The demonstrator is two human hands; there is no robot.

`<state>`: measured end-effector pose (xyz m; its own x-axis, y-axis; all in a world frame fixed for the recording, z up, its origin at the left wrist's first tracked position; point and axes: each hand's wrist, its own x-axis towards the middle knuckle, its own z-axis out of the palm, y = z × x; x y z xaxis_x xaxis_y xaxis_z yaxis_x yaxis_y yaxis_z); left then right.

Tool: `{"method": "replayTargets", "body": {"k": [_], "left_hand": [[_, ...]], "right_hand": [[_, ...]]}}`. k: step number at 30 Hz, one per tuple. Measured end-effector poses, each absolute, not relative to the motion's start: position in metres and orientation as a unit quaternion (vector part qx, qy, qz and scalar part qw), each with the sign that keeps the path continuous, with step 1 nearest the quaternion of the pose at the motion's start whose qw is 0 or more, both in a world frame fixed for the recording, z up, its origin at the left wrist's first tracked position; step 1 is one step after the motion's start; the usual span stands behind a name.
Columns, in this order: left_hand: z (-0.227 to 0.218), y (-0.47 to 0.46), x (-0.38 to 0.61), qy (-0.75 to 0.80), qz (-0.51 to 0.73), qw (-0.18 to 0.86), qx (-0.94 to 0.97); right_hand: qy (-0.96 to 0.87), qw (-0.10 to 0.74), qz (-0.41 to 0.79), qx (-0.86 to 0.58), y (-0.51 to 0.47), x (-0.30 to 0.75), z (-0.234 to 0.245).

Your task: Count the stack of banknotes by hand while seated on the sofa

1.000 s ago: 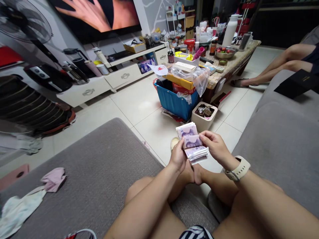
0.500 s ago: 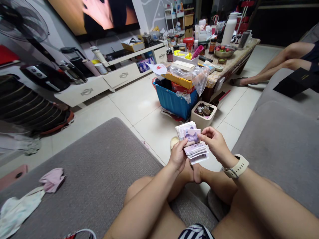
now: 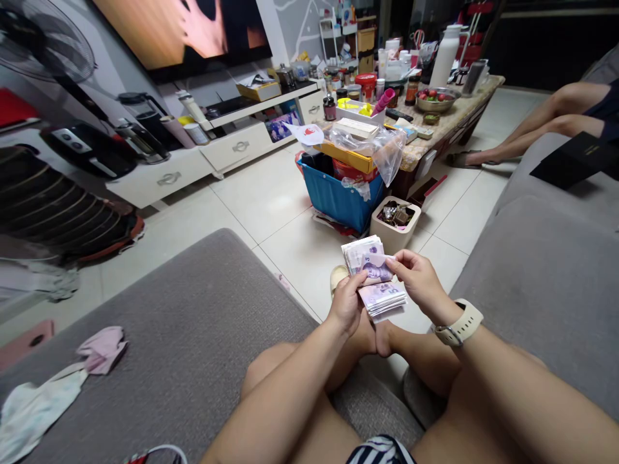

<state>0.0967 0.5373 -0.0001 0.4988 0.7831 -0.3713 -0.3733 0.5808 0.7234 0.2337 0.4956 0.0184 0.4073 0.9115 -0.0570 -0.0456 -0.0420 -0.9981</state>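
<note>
A thick stack of purple banknotes [image 3: 370, 248] is bent over in my left hand [image 3: 347, 299], its thumb pressed across the notes. The near part of the stack fans downward over the fingers, with a figure 5 showing on a note. My right hand [image 3: 416, 278], with a pale watch strap at the wrist, pinches the upper right corner of one banknote [image 3: 377, 269] between thumb and finger. That corner is lifted and bent. The other fingers of the right hand are curled. Both hands are above my crossed feet.
Beyond the hands stand a cream bin [image 3: 394, 235] with wrappers in it and a blue basket [image 3: 333, 193] piled with things. A cluttered table [image 3: 420, 145] is behind them. Grey sofa cushions [image 3: 193, 303] lie on both sides. Another person's legs [image 3: 536, 125] are at the right.
The pinched banknote has shifted slightly right, and its corner is now bent over. The near fan of notes has changed, with another note's face now on top. Both hands have barely moved.
</note>
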Motion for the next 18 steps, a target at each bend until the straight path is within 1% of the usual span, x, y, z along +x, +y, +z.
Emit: {"method": "replayTargets", "body": {"k": [9, 18], "left_hand": [[-0.0011, 0.5394, 0.1020, 0.341, 0.395, 0.824, 0.220], [-0.0047, 0.5416, 0.1022, 0.330, 0.404, 0.822, 0.227]], "right_hand": [[-0.377, 0.590, 0.398, -0.593, 0.4942, 0.2325, 0.0200], [-0.381, 0.595, 0.437, -0.557, 0.4923, 0.2298, 0.0249]]}}
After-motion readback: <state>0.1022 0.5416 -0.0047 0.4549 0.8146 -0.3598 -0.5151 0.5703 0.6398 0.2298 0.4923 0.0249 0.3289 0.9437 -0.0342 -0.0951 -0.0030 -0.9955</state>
